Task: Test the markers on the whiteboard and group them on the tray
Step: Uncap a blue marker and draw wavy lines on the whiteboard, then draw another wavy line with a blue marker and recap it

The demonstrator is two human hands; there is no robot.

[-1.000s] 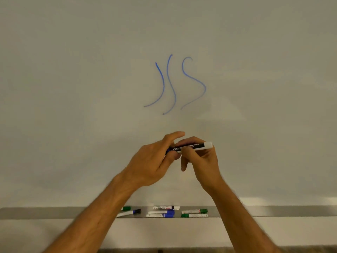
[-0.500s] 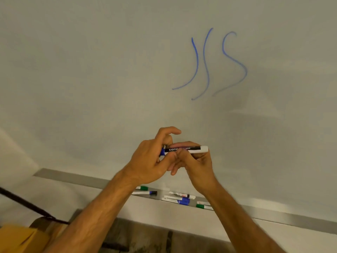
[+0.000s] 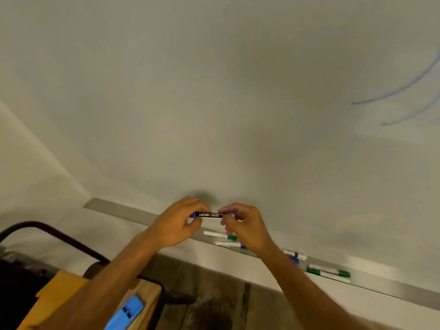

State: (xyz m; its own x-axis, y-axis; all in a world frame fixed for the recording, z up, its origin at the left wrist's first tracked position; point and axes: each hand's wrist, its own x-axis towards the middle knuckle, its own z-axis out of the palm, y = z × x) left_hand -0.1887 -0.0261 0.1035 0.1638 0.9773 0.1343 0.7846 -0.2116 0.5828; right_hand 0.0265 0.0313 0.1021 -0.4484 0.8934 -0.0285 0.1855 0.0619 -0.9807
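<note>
Now the view has swung left and down versus a second ago: the blue strokes (image 3: 404,91) that sat mid-frame are at the far right edge, and the tray (image 3: 381,282) runs diagonally across the lower half. Nearest, bottom left: a wooden seat (image 3: 59,289) with a dark curved frame (image 3: 71,241) and a blue object (image 3: 126,310) on it, possibly an eraser, can't confirm. None of that is in the way. Mid-distance, the hands have dropped from well above the tray to just over it. Left hand (image 3: 176,222) has its fingers curled round the blue-capped end of the marker (image 3: 209,214); right hand (image 3: 245,225) pinches the other end. The marker is held roughly level between them, black label readable. The cap looks seated now, though the left fingers hide the joint, so I can't be sure. My read: this one is tested, being closed, and about to go down on the tray. Behind the hands on the tray: a green-capped marker (image 3: 220,235) and a white marker (image 3: 228,244) directly under the right hand, a black-banded marker (image 3: 295,254) with a blue cap (image 3: 294,260) just beside it, partly hidden by the right forearm, then two green-capped ones (image 3: 328,273) further right, touching. Grouping concern: green sits at both ends, blue in between, so the piles aren't sorted yet. The right wrist blocks the view of the blue spot. Farthest, the whiteboard (image 3: 214,91) is bare apart from those strokes.
</note>
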